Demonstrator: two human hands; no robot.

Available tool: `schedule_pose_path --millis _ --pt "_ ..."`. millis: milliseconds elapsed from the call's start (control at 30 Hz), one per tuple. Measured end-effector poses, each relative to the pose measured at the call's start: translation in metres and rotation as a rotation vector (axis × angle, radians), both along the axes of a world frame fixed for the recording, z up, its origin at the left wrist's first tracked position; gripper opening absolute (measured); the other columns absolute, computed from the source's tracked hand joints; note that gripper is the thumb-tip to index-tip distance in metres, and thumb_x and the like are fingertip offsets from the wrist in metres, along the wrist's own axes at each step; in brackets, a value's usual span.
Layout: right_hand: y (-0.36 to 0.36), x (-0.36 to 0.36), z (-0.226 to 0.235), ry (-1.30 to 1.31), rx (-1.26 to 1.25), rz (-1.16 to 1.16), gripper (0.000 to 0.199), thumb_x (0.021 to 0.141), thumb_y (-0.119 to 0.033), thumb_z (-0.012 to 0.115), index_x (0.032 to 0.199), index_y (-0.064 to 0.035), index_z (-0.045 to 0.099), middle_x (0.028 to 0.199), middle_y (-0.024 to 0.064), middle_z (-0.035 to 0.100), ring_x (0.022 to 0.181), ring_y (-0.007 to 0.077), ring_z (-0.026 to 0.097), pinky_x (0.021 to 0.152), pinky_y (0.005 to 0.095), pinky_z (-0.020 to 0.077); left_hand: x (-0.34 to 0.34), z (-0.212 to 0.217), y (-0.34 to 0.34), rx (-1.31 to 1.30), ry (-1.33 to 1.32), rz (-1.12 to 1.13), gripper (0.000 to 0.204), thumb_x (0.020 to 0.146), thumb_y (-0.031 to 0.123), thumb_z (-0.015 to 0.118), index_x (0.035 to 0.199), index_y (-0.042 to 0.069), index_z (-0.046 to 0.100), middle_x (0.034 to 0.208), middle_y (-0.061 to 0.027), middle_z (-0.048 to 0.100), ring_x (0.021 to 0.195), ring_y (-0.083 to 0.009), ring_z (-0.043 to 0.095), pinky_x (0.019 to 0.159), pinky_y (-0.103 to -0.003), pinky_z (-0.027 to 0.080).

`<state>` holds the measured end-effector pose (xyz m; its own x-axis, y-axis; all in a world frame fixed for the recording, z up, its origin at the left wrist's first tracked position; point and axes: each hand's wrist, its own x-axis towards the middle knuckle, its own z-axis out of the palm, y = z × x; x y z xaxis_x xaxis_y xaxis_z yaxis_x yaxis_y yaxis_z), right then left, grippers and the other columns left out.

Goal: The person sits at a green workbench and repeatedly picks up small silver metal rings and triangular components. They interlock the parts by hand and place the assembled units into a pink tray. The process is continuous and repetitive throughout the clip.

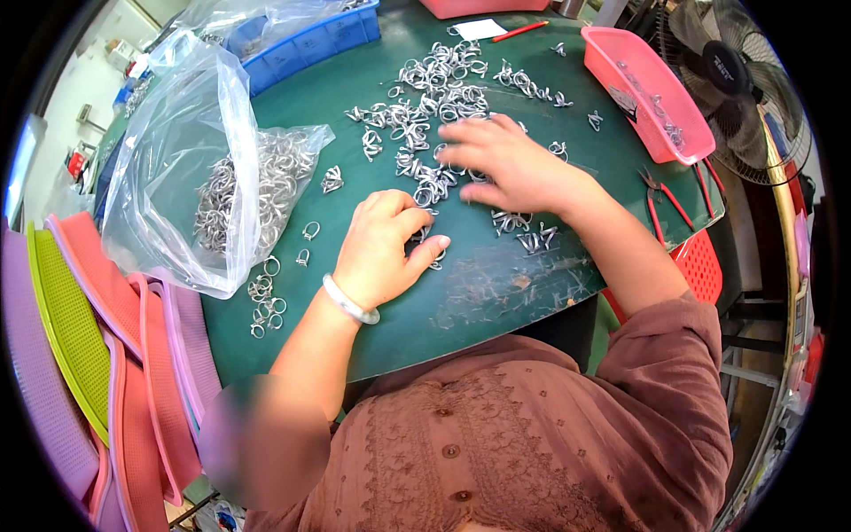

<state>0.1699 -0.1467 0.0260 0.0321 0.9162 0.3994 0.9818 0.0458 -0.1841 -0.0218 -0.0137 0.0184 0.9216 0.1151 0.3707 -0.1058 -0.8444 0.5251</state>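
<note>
Green desk (496,293), seen from above, strewn with small silver metal clips (434,89). Left hand (383,248) resting low on the desk, fingers curled in loosely, thumb stretched right to touch a few clips (430,253) at its tip; closed on one or merely pressing, cannot tell. Right hand (505,164) flat and spread, palm down, on the near edge of the scattered heap, fingertips pointing left and slightly away, covering several clips, gripping none visibly. Bulk of the heap just beyond and to the left of the right hand, running in a loose band away toward the far edge; right hand clearly the nearer one to it, left hand nearer to the small cluster between the two hands. Clear plastic bag (222,186) of more clips to the left, a few loose rings (266,306) beside it. Pink tray (647,97) at far right, red-handled pliers (665,199) below it, blue crate (310,44) at the top, stacked coloured baskets (89,346) at the left edge.
</note>
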Motion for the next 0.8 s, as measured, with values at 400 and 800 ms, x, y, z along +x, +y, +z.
schedule_pose_path --millis 400,800 --pt "0.063 0.004 -0.009 -0.083 0.048 0.017 0.016 0.075 -0.008 0.059 0.090 -0.0100 0.065 0.082 0.0063 0.053 0.084 0.0244 0.052 0.079 0.0358 0.0398 0.000 0.002 0.006 0.038 -0.051 0.021 0.018 0.068 0.008 0.065 0.086 0.005 0.063 0.084 -0.0076 0.056 0.081 -0.0264 0.054 0.075 -0.035 0.042" --pt "0.051 0.006 0.009 0.540 -0.068 -0.043 0.008 0.084 -0.005 0.055 0.091 -0.0016 0.059 0.077 0.0052 0.062 0.069 0.0127 0.058 0.067 0.0260 0.0469 0.002 -0.004 0.014 -0.048 -0.119 0.127 0.013 0.072 0.008 0.065 0.085 0.004 0.063 0.077 -0.0089 0.057 0.074 -0.0263 0.055 0.066 -0.034 0.044"
